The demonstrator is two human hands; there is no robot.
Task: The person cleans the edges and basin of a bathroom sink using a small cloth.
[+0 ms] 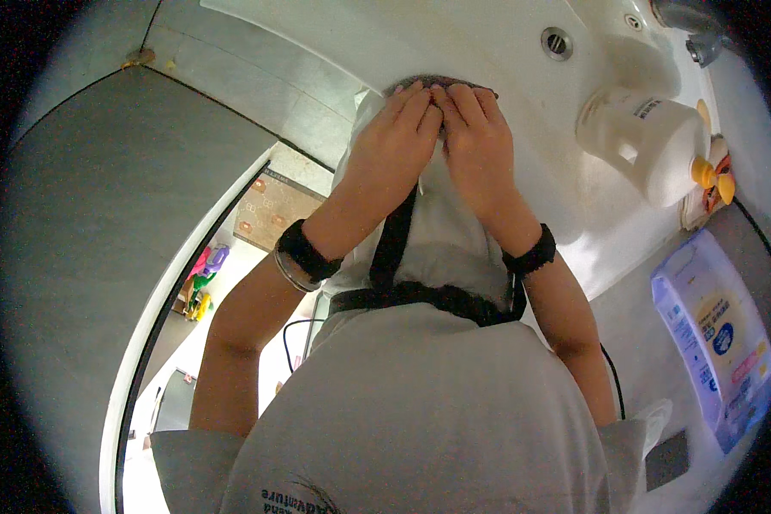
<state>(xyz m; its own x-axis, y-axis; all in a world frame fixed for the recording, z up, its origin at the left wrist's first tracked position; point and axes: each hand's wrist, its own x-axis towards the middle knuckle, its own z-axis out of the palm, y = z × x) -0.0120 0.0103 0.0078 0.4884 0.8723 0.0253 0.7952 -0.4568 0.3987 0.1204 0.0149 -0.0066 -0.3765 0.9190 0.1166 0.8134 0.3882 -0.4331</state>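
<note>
My left hand (396, 141) and my right hand (478, 137) are side by side at the near rim of a white basin (488, 34). Both sets of fingers are curled over a dark grey pad or cloth (437, 82), of which only the top edge shows above my fingertips. A pale cloth (365, 110) shows beside and beneath my hands. Each wrist wears a black band, and the left also carries a thin bangle. A black strap runs down my chest between my forearms.
A white pump bottle with a yellow nozzle (647, 141) lies on the counter right of the basin, below a metal tap (690, 21). A blue and white packet (715, 334) lies at the right. A grey wall (103, 223) and a white door frame stand left, with coloured toys (204, 276) beyond.
</note>
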